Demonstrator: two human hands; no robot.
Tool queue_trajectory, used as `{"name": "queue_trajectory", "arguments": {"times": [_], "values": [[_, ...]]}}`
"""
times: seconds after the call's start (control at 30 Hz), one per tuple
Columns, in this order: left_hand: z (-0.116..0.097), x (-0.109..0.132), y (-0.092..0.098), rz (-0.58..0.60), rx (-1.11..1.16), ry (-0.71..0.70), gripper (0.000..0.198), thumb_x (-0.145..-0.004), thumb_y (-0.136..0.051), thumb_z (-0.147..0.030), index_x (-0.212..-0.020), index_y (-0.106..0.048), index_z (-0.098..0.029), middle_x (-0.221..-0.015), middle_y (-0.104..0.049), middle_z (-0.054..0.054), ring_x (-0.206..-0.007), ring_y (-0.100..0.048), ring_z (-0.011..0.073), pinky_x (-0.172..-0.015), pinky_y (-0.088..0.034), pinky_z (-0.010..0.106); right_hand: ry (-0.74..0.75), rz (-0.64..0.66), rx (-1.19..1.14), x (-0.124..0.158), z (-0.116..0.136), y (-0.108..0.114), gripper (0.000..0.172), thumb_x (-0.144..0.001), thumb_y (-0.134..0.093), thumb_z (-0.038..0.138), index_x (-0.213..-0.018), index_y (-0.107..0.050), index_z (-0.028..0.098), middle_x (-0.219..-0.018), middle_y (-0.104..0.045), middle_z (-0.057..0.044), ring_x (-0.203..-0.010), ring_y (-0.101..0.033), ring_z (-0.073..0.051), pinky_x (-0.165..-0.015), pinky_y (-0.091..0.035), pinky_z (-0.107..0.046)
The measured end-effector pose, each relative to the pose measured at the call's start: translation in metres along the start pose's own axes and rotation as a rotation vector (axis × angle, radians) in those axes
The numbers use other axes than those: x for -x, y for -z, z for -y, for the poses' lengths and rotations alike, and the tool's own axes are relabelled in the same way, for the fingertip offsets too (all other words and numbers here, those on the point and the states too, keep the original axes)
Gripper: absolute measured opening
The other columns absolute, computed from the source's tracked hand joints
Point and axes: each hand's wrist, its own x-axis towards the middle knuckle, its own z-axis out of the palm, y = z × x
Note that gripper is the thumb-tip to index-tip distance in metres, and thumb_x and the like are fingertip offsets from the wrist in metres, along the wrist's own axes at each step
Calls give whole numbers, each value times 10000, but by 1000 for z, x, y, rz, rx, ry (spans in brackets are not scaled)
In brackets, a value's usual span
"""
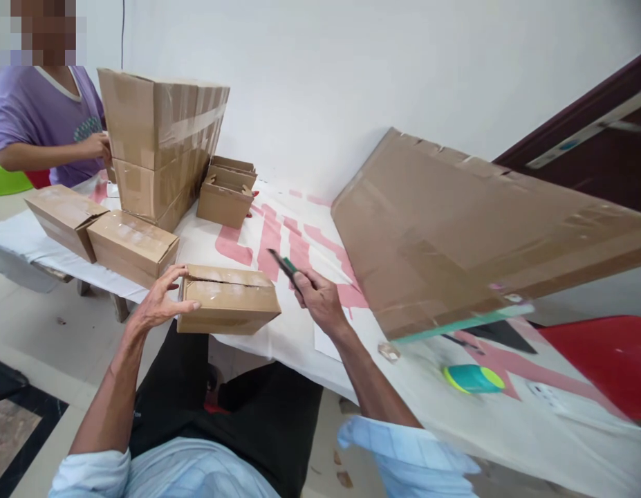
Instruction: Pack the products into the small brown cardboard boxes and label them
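A small brown cardboard box point(237, 297) lies at the table's near edge, with a slit along the taped seam on its top. My left hand point(162, 301) grips its left end, thumb on the near side and fingers at the far corner. To the right of the box, my right hand point(320, 297) is closed around a utility knife point(283, 261) with a dark blade and some green on its handle. The blade points up and left, above the table and apart from the box.
Two closed cartons point(133, 242) lie to the left, before a tall taped stack of boxes point(169, 138). Open cartons point(227, 194) stand behind. A large cardboard box point(480, 242) leans at right, near a teal-and-yellow tape roll point(473, 379). Another person point(45, 124) stands far left.
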Motion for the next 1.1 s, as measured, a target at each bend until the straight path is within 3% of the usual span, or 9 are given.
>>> {"name": "queue_trajectory", "arguments": {"times": [0.17,0.3,0.57,0.73,0.93,1.1], "values": [[1,-1,1,5,10,9,703,-751,-887,-550,-1355,-691,-249,-1648,-514,158,-1510,-531,397,-1180,-519,549,315,290,128,-6,91,-12,329,-985,-665,508,-921,-810,220,-836,-782,-44,-733,-688,-210,-701,-520,-329],[2,-1,0,2,31,12,717,-731,-910,-536,-1346,-688,-243,-1642,-520,166,-1535,-503,404,-1167,-527,554,469,397,301,-21,117,-24,306,-1027,-620,428,-931,-828,224,-930,-825,-66,-844,-743,-227,-788,-524,-336],[4,-2,-1,2,39,19,724,-722,-927,-530,-1340,-680,-248,-1650,-514,162,-1517,-520,398,-1159,-531,554,579,497,735,-46,131,-39,396,-1086,-583,483,-941,-828,208,-928,-805,-84,-851,-701,-219,-716,-408,-315],[4,-3,1,10,27,3,693,-756,-896,-535,-1349,-676,-250,-1647,-508,154,-1489,-547,382,-1157,-532,545,609,572,857,-56,144,-41,451,-1100,-572,537,-924,-816,201,-919,-793,-87,-837,-683,-217,-675,-334,-326],[8,-6,2,-15,14,0,709,-739,-900,-584,-1319,-694,-231,-1610,-536,165,-1480,-553,398,-1139,-553,547,504,561,914,-56,123,13,530,-1063,-560,672,-935,-851,247,-909,-814,-83,-861,-710,-241,-686,-395,-324],[6,-9,-1,7,14,-3,724,-732,-903,-590,-1326,-701,-229,-1605,-541,165,-1469,-566,396,-1148,-548,544,426,516,882,-40,90,53,432,-1088,-549,572,-1065,-861,275,-1055,-852,-75,-944,-763,-261,-740,-481,-329]]}}
